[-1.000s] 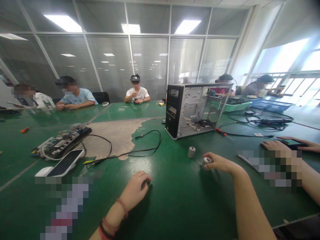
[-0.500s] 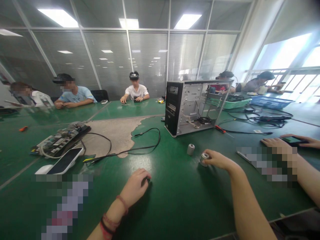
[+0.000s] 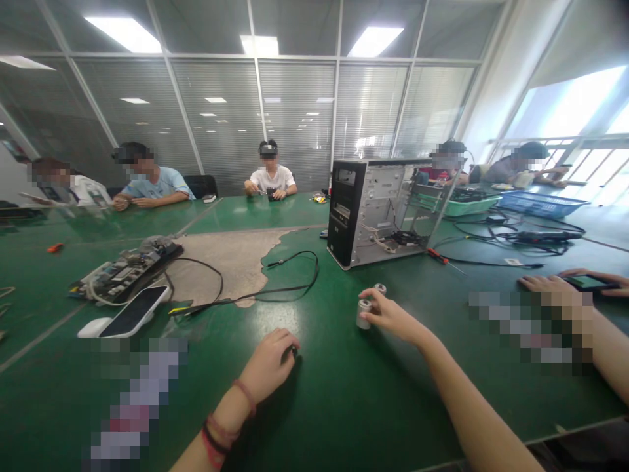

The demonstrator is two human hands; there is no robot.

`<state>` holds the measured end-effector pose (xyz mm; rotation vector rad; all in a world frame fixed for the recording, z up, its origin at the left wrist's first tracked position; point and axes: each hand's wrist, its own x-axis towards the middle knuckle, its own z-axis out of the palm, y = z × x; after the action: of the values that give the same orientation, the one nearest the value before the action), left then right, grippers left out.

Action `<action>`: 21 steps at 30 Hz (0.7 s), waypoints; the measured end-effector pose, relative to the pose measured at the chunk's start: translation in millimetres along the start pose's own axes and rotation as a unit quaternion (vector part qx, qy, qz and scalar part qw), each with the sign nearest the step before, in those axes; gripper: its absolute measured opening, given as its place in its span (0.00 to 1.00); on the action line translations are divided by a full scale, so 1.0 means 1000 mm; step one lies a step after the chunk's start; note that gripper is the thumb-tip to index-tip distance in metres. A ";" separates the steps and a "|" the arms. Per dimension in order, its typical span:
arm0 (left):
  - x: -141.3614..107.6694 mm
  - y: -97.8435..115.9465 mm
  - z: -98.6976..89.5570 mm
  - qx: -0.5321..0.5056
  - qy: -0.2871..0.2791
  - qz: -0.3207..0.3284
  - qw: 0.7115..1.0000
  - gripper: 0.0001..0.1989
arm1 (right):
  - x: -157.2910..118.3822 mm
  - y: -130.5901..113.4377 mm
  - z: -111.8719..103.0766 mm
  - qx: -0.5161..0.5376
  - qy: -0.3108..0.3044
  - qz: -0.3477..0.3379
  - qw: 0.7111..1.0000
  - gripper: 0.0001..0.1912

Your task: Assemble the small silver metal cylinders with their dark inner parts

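My right hand (image 3: 388, 316) grips a small silvery cylinder (image 3: 363, 316) between thumb and fingers, upright at the table surface. A second similar cylinder (image 3: 380, 288) stands just behind it, mostly hidden by my fingers. My left hand (image 3: 275, 357) rests on the green table (image 3: 324, 393) with its fingers curled round a small dark object (image 3: 293, 351), too hidden to name.
Ahead stands an open computer case (image 3: 344, 216), with a screwdriver (image 3: 437, 255) at its right. A circuit board assembly (image 3: 130, 269), a phone-like device (image 3: 135, 313) and a black cable (image 3: 295, 288) lie left. Another person's hands (image 3: 550, 292) are at the right. Several people sit beyond.
My right hand has moved left with its cylinder, from the right of the other cylinder to in front of it. My left hand stays in place. The view has shifted slightly.
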<state>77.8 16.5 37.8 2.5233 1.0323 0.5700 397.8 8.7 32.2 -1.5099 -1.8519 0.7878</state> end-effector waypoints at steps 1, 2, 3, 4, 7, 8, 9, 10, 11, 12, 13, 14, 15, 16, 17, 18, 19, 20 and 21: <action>0.000 0.000 0.000 0.000 0.001 0.001 1.000 0.11 | 0.002 -0.006 0.011 -0.001 0.007 -0.020 1.000 0.22; 0.000 0.000 0.000 0.000 0.001 0.001 1.000 0.11 | 0.004 -0.013 0.021 -0.001 0.010 -0.040 0.999 0.23; 0.000 0.000 0.000 0.001 0.002 0.001 1.000 0.11 | 0.005 -0.019 0.031 0.000 0.009 -0.060 0.998 0.23; 0.000 -0.001 -0.001 0.001 0.003 0.000 1.000 0.11 | 0.005 -0.025 0.041 0.000 0.005 -0.078 0.997 0.22; 0.001 -0.002 -0.001 0.004 0.008 -0.004 1.000 0.11 | 0.003 -0.040 0.065 0.001 -0.016 -0.119 0.993 0.19; 0.001 -0.002 -0.002 0.004 0.010 -0.005 1.000 0.11 | 0.002 -0.043 0.072 0.004 -0.023 -0.129 0.991 0.18; 0.001 -0.002 -0.002 0.003 0.012 -0.007 1.000 0.11 | 0.001 -0.046 0.078 0.009 -0.029 -0.135 0.990 0.17; 0.001 -0.002 -0.002 0.003 0.015 -0.008 1.000 0.11 | 0.000 -0.048 0.083 0.017 -0.032 -0.140 0.989 0.17; 0.000 -0.002 -0.002 0.002 0.018 -0.009 1.000 0.11 | 0.000 -0.050 0.089 0.025 -0.033 -0.144 0.989 0.17; 0.000 -0.002 -0.003 0.003 0.020 -0.011 1.000 0.11 | 0.000 -0.051 0.093 0.032 -0.034 -0.147 0.988 0.18; 0.000 -0.002 -0.003 0.004 0.023 -0.012 1.000 0.11 | 0.000 -0.052 0.097 0.037 -0.034 -0.150 0.987 0.19; 0.000 -0.002 -0.003 0.006 0.025 -0.014 1.000 0.11 | 0.001 -0.053 0.101 0.038 -0.033 -0.154 0.987 0.20; 0.000 -0.002 -0.003 0.009 0.025 -0.015 1.000 0.11 | 0.001 -0.053 0.104 0.039 -0.031 -0.158 0.986 0.21; 0.000 -0.002 -0.003 0.011 0.025 -0.017 0.999 0.11 | 0.002 -0.054 0.106 0.041 -0.030 -0.162 0.986 0.21; 0.001 -0.002 -0.003 0.012 0.024 -0.018 0.999 0.11 | 0.003 -0.054 0.108 0.044 -0.028 -0.164 0.985 0.21; 0.001 -0.002 -0.003 0.013 0.022 -0.019 0.999 0.11 | 0.003 -0.054 0.110 0.049 -0.024 -0.166 0.985 0.20; 0.001 -0.002 -0.003 0.014 0.021 -0.020 0.999 0.11 | 0.003 -0.053 0.111 0.054 -0.019 -0.167 0.984 0.20; 0.001 -0.002 -0.003 0.014 0.019 -0.020 1.000 0.11 | 0.004 -0.053 0.112 0.058 -0.015 -0.167 0.984 0.19; 0.001 -0.002 -0.003 0.014 0.018 -0.021 1.000 0.11 | 0.003 -0.053 0.113 0.061 -0.013 -0.167 0.984 0.19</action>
<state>76.0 18.9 39.5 2.5175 1.1095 0.5947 277.7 -4.4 1.5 -1.0787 -1.9680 0.7452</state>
